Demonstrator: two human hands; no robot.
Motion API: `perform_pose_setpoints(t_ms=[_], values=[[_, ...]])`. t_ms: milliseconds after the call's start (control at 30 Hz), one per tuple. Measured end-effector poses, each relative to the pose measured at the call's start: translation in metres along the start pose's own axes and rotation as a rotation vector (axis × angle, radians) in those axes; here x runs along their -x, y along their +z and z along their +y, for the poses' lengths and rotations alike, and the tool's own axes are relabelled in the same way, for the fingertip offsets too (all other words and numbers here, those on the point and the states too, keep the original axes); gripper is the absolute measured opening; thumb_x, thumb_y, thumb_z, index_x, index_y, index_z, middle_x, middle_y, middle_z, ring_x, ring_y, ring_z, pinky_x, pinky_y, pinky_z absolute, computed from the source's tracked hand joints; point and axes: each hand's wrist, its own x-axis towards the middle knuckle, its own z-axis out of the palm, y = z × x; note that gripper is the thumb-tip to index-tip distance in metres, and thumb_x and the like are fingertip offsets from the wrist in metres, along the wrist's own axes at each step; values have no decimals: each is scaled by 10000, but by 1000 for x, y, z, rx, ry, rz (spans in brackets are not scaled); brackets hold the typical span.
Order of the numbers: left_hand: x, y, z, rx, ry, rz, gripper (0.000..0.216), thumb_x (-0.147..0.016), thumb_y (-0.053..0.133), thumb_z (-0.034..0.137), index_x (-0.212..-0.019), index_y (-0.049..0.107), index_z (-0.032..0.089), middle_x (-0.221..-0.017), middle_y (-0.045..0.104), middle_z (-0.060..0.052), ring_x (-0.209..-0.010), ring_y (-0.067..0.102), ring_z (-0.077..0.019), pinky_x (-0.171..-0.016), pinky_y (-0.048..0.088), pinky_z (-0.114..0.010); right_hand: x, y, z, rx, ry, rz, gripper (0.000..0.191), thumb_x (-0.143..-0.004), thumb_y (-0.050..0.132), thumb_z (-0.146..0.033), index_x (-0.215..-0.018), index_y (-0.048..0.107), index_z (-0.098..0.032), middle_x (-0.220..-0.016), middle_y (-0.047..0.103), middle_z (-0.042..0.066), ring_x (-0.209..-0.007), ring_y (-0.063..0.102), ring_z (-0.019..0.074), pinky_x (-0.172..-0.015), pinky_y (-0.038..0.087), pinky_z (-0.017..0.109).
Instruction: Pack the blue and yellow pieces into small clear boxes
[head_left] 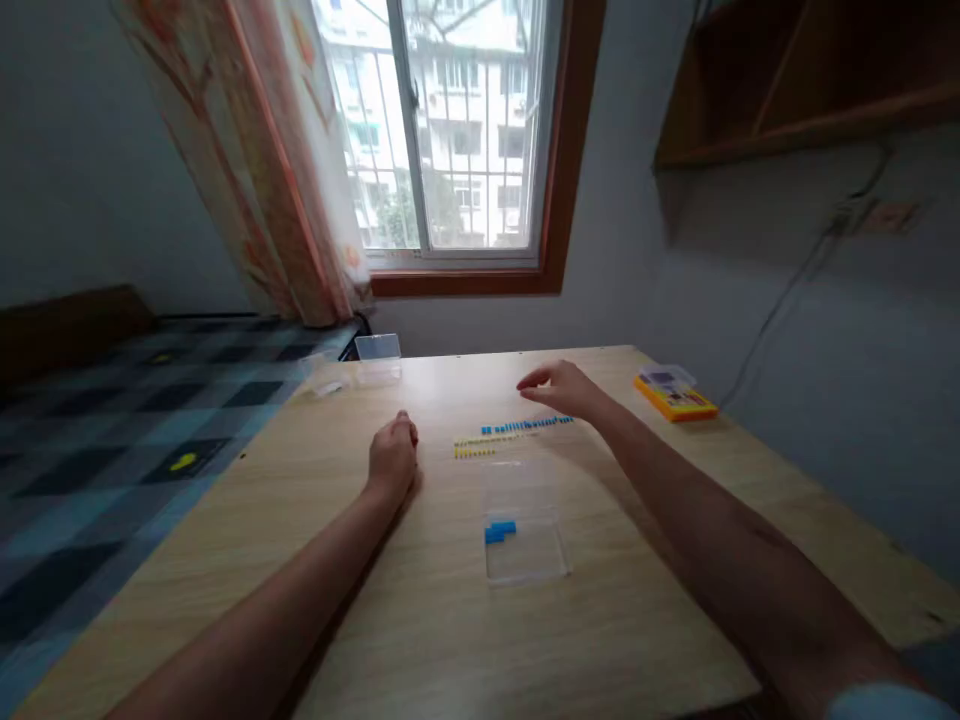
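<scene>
My left hand [394, 455] rests on the wooden table left of the small pieces, its fingers curled closed; nothing shows in it. Over the far side of the rows my right hand [562, 388] hovers with fingers stretched forward and a narrow gap above the thumb, no object visible between them. Below it runs a row of small blue pieces [517, 427], its right end partly under the hand. Nearer me are rows of small yellow pieces [474, 453]. A clear plastic case [529, 577] lies open in front, with a few blue blocks [499, 532] in its near half.
An orange-yellow box [677, 402] with a clear lid on top stands at the table's right edge. Clear plastic containers [379, 358] sit at the far left corner. A checkered bed [105, 470] borders the table on the left; a window [465, 150] is beyond.
</scene>
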Motion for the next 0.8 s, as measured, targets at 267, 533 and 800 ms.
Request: perform_pose_setpoints(t_ms=[267,533,800], values=[[-3,4,-4,111,-15,-2,353,-1038,564,454,-875,613,144,-707,563,39,-530,509,-87,-507,459,-220,-27,32,-8,57,-33,-147,156,-865,721,-202,-969,837,-208,-896,795,39,-782,696,150,-681,469,222],[3,4,6,207,-19,-9,429,-948,511,446,-602,434,204,-550,453,41,-430,370,-89,-392,296,-188,-32,64,-13,172,-125,-254,135,-855,747,-230,-948,842,-257,-920,795,30,-831,699,167,-735,454,228],[7,4,9,224,-13,-14,386,-895,528,429,-591,439,208,-545,463,30,-436,382,-95,-391,301,-177,-30,72,-17,217,-145,-194,167,-911,701,-302,-992,836,-245,-978,785,53,-915,682,182,-838,465,252]])
